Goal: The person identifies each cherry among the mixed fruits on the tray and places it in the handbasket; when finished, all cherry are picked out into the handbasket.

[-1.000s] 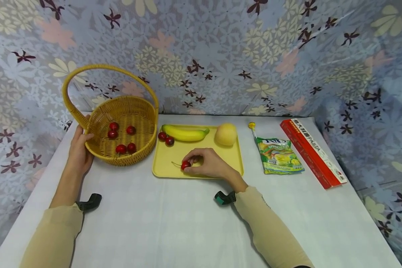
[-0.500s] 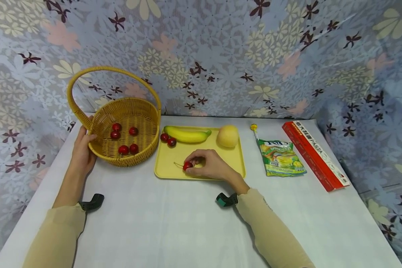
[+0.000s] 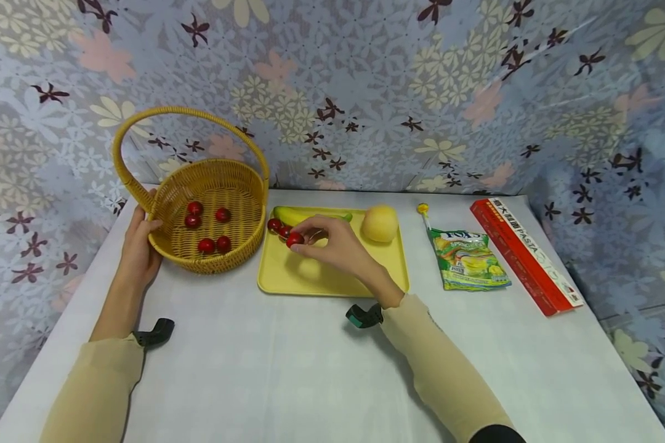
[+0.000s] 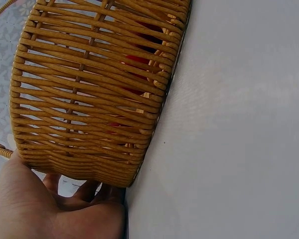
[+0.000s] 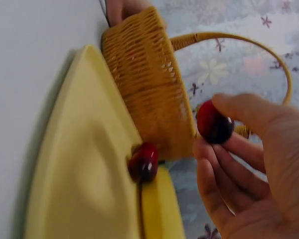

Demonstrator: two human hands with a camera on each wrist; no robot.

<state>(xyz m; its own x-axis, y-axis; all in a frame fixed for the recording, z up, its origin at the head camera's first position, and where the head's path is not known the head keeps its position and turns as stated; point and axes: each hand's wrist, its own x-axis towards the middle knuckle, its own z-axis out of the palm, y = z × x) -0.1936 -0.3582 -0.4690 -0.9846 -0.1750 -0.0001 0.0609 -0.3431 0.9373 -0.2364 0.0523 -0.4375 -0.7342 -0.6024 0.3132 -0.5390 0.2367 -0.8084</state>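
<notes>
My right hand pinches a red cherry between thumb and fingers, raised above the yellow tray. In the right wrist view the held cherry shows clear of the tray. Two dark cherries lie at the tray's left end, beside a banana that my hand partly covers. A round pale yellow fruit sits at the tray's right. My left hand grips the left rim of a wicker basket, thumb over the edge. Several cherries lie inside the basket.
Right of the tray lie a green snack packet, a yellow-topped lollipop and a long red pasta box. The basket's tall handle arches upward. A floral cloth stands behind the white table.
My right hand has lifted the cherry off the tray's front part and carried it up and left, near the other two cherries. The left hand keeps its hold on the basket.
</notes>
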